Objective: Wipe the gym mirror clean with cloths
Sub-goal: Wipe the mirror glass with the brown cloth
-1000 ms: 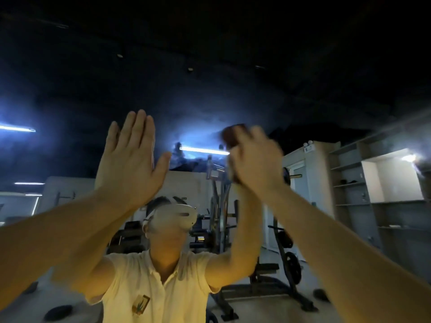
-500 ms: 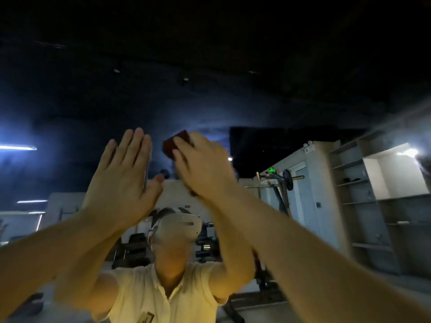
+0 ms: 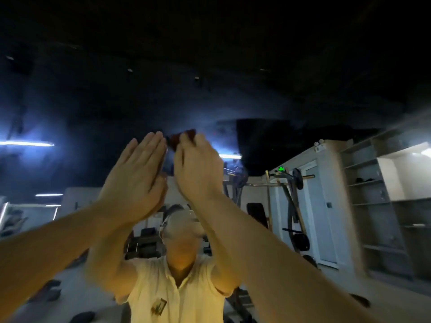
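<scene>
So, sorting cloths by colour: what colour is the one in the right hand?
Cloth: dark reddish-brown, head view.

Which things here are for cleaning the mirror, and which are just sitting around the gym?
For the job:
- mirror
- dark red cloth
- right hand, holding the cloth on the glass
- left hand, flat against the glass

Just lying about (seen in the reflection):
- barbell rack
- black bench
- shelves
- white door
- light strip
</scene>
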Motion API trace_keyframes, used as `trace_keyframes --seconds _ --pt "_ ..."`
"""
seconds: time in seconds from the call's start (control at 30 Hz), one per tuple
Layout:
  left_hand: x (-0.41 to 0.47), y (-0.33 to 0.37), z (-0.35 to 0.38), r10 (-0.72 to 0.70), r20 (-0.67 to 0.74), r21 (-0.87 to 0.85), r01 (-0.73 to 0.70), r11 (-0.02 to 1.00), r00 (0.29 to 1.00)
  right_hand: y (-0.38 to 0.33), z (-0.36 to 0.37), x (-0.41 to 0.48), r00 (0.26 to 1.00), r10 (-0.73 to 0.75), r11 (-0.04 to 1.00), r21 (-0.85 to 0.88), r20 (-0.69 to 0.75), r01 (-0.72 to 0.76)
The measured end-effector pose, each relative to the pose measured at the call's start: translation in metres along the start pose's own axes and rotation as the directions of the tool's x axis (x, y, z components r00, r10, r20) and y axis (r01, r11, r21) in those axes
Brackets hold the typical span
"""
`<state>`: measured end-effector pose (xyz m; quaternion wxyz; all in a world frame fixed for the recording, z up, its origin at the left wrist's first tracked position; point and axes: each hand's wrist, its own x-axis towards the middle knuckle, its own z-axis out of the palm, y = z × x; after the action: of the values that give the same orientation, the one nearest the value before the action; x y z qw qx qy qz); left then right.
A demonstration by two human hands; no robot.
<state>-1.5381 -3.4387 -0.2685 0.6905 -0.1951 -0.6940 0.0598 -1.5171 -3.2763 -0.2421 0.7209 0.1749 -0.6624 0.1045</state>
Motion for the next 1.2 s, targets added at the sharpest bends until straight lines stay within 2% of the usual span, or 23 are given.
trace_keyframes --seconds 0.07,0.1,0.13,0.17,0.23,0.3,0.33,0.4,0.5,0.57,0.6,0.67,0.7,0.73,0.8,0.83,0.87,0.93,1.0,1.03,1.1,1.17,1.2 --pt "-0.009 -0.014 -0.009 -0.039 -0.033 0.011 0.040 0.999 0.999 0.013 -0.014 -0.022 0.938 -0.317 0.947 0.001 0.143 0.320" --pt "-0.013 -0.022 -0.013 -0.068 -0.039 0.024 0.069 0.997 0.997 0.034 -0.024 -0.024 0.892 -0.411 0.903 -0.048 0.187 0.427" --pt "-0.015 -0.028 -0.016 -0.093 -0.037 0.040 0.095 0.995 0.995 0.059 -0.033 -0.022 0.884 -0.412 0.885 -0.132 0.222 0.446" --pt "-0.017 -0.035 -0.017 -0.119 -0.031 0.060 0.120 0.991 0.992 0.085 -0.042 -0.016 0.921 -0.319 0.900 -0.233 0.222 0.368" --pt "-0.023 -0.044 -0.015 -0.150 0.002 0.094 0.149 0.984 0.989 0.131 -0.058 0.006 0.998 -0.045 0.933 -0.356 0.039 0.056" --pt "-0.033 -0.047 -0.009 -0.138 0.031 0.116 0.133 0.984 0.990 0.140 -0.058 0.029 0.968 0.204 0.919 -0.312 -0.144 -0.240" --pt "-0.037 -0.048 -0.006 -0.126 0.031 0.123 0.121 0.985 0.992 0.124 -0.049 0.038 0.940 0.281 0.906 -0.270 -0.192 -0.326" --pt "-0.040 -0.049 -0.002 -0.117 0.026 0.123 0.113 0.986 0.993 0.072 -0.024 0.043 0.926 0.318 0.911 -0.205 -0.204 -0.358" --pt "-0.041 -0.055 -0.002 -0.083 0.029 0.063 0.081 0.995 0.996 -0.011 0.011 0.014 0.979 0.165 0.981 -0.083 -0.119 -0.176" --pt "-0.044 -0.065 -0.009 -0.041 0.030 0.015 0.041 0.999 0.999 -0.043 0.013 -0.018 0.998 -0.055 0.998 0.005 0.013 0.055" --pt "-0.048 -0.071 -0.013 -0.043 0.021 0.014 0.043 0.999 0.999 -0.046 0.010 -0.036 0.970 -0.224 0.974 0.042 0.093 0.221" --pt "-0.055 -0.080 -0.020 -0.108 0.009 0.044 0.107 0.993 0.994 -0.022 0.000 -0.055 0.803 -0.550 0.830 0.037 0.229 0.557" --pt "-0.058 -0.083 -0.022 -0.140 0.016 0.055 0.139 0.989 0.990 -0.003 -0.007 -0.052 0.726 -0.634 0.752 -0.006 0.265 0.659" --pt "-0.060 -0.083 -0.021 -0.162 0.024 0.061 0.160 0.985 0.987 0.015 -0.012 -0.040 0.713 -0.643 0.728 -0.065 0.278 0.682" --pt "-0.065 -0.084 -0.017 -0.171 0.024 0.073 0.169 0.983 0.985 0.039 -0.018 0.002 0.862 -0.452 0.840 -0.215 0.231 0.498" --pt "-0.066 -0.084 -0.016 -0.166 0.026 0.082 0.164 0.983 0.986 0.044 -0.019 0.027 0.947 -0.290 0.903 -0.288 0.137 0.318" --pt "-0.066 -0.084 -0.014 -0.163 0.028 0.094 0.160 0.983 0.986 0.044 -0.016 0.049 0.992 -0.125 0.934 -0.334 0.030 0.128" --pt "-0.068 -0.083 -0.013 -0.164 0.020 0.106 0.161 0.981 0.986 0.020 0.000 0.073 0.986 0.135 0.931 -0.327 -0.099 -0.161" --pt "-0.071 -0.082 -0.012 -0.156 0.008 0.075 0.155 0.985 0.988 -0.025 0.019 0.059 0.970 0.209 0.944 -0.234 -0.125 -0.234" --pt "-0.072 -0.084 -0.013 -0.141 0.001 0.045 0.141 0.989 0.990 -0.047 0.028 0.039 0.982 0.155 0.969 -0.177 -0.108 -0.172" --pt "-0.077 -0.094 -0.018 -0.088 -0.002 -0.020 0.088 0.996 0.996 -0.080 0.031 -0.015 0.998 -0.067 0.995 -0.072 0.008 0.067" --pt "-0.085 -0.105 -0.023 -0.021 0.010 -0.032 0.021 0.999 1.000 -0.083 0.022 -0.061 0.927 -0.338 0.941 0.064 0.162 0.332" --pt "-0.088 -0.108 -0.024 -0.010 0.015 -0.017 0.010 1.000 1.000 -0.074 0.016 -0.070 0.844 -0.488 0.873 0.106 0.222 0.476"
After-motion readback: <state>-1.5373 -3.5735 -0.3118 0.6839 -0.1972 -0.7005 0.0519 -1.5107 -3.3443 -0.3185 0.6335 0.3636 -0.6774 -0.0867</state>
